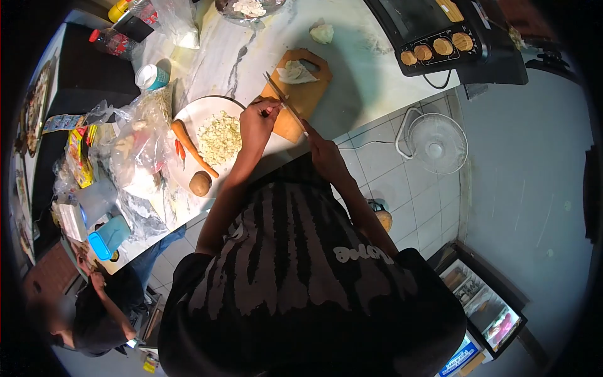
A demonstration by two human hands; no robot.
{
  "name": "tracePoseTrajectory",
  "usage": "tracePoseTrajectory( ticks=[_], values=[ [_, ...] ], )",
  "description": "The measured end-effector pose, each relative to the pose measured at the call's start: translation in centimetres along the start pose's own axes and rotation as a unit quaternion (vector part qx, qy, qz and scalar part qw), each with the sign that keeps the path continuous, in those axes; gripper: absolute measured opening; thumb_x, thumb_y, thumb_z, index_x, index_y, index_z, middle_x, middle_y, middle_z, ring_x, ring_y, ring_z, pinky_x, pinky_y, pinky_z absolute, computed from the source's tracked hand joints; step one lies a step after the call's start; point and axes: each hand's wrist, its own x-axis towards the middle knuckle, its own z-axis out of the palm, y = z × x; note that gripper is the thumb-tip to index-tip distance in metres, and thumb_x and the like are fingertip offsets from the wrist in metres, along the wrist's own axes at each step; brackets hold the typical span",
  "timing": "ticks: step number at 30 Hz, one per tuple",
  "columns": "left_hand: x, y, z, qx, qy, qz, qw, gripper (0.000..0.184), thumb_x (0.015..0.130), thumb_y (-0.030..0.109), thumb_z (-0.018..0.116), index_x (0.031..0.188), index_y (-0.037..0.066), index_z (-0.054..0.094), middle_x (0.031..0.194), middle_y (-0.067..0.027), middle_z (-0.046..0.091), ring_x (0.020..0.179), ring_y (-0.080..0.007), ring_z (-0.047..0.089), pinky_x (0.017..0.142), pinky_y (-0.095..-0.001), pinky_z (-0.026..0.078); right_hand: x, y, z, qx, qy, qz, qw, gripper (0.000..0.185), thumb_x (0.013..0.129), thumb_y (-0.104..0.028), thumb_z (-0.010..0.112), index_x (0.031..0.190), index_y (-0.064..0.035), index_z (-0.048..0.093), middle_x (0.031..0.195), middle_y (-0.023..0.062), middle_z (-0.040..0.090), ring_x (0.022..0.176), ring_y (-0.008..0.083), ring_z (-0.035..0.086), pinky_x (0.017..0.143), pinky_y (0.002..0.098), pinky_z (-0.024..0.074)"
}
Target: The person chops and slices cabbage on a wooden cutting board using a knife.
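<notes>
My right hand (325, 156) grips a knife (289, 108), its blade slanting up and left over the wooden cutting board (319, 83). Beside the blade, my left hand (257, 122) has its fingers curled together at the board's left edge; whatever they may hold is too small to make out. A pale cabbage piece (296, 73) lies on the board beyond the knife tip. Left of my left hand is a large white plate (186, 112) bearing chopped pale cabbage (220, 139), a carrot (188, 142), red chilies (180, 149) and a brown potato (200, 183).
Another cabbage piece (322, 33) sits beyond the board. A black toaster oven (440, 50) stands at the far right. Plastic bags (139, 147), a white-and-blue cup (151, 77) and a blue container (108, 238) crowd the left. A fan (434, 143) and another person (103, 308) are nearby.
</notes>
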Motion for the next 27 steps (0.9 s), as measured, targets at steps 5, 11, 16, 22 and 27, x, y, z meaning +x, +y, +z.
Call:
tracePoseTrajectory(
  ticks=[5,11,16,22,27],
  values=[
    [0.0,-0.4,0.1,-0.003,-0.001,0.002,1.000,0.012,0.087,0.006,0.074,0.098,0.004,0.078,0.083,-0.0106,0.071,0.067,-0.0162,0.064,0.064,-0.0280,0.050,0.3,-0.1,0.3,-0.035,0.004,-0.019,0.999,0.048,0.104,-0.013,0.043,0.151,-0.0204,0.045,0.107,0.0292,0.064,0.098,0.0436,0.066,0.085,0.0479,0.0503],
    [0.0,0.2,-0.1,0.012,0.017,-0.016,1.000,0.012,0.083,0.008,0.078,0.095,0.007,0.078,0.082,-0.0115,0.071,0.068,-0.0217,0.068,0.065,-0.0301,0.052,-0.3,1.0,1.1,-0.021,-0.003,-0.008,1.000,0.052,0.102,-0.010,0.041,0.153,-0.0206,0.042,0.115,0.0303,0.064,0.104,0.0470,0.063,0.089,0.0480,0.0501],
    [-0.7,-0.3,0.1,-0.006,0.016,-0.014,1.000,0.013,0.084,0.009,0.076,0.096,0.005,0.078,0.081,-0.0122,0.070,0.068,-0.0224,0.068,0.065,-0.0302,0.052,1.3,-1.3,0.5,-0.074,-0.078,0.098,0.989,0.052,0.102,-0.010,0.041,0.154,-0.0200,0.041,0.103,0.0267,0.066,0.092,0.0442,0.065,0.082,0.0479,0.0499],
    [-0.6,0.0,-0.6,0.015,0.004,0.009,1.000,0.023,0.082,0.011,0.074,0.102,-0.001,0.076,0.082,-0.0136,0.069,0.069,-0.0235,0.067,0.067,-0.0316,0.053,1.4,0.4,0.3,0.036,-0.048,0.044,0.997,0.047,0.104,-0.019,0.045,0.151,-0.0216,0.045,0.079,0.0307,0.061,0.078,0.0480,0.065,0.070,0.0535,0.0485],
    [-0.8,0.0,-0.4,0.025,0.008,0.006,1.000,0.039,0.079,0.017,0.078,0.114,0.001,0.073,0.089,-0.0130,0.069,0.074,-0.0235,0.067,0.069,-0.0334,0.053,1.0,1.5,-0.6,0.040,-0.013,-0.028,0.999,0.048,0.105,-0.017,0.041,0.154,-0.0169,0.043,0.081,0.0104,0.054,0.068,0.0186,0.055,0.072,0.0305,0.0484]
  ],
)
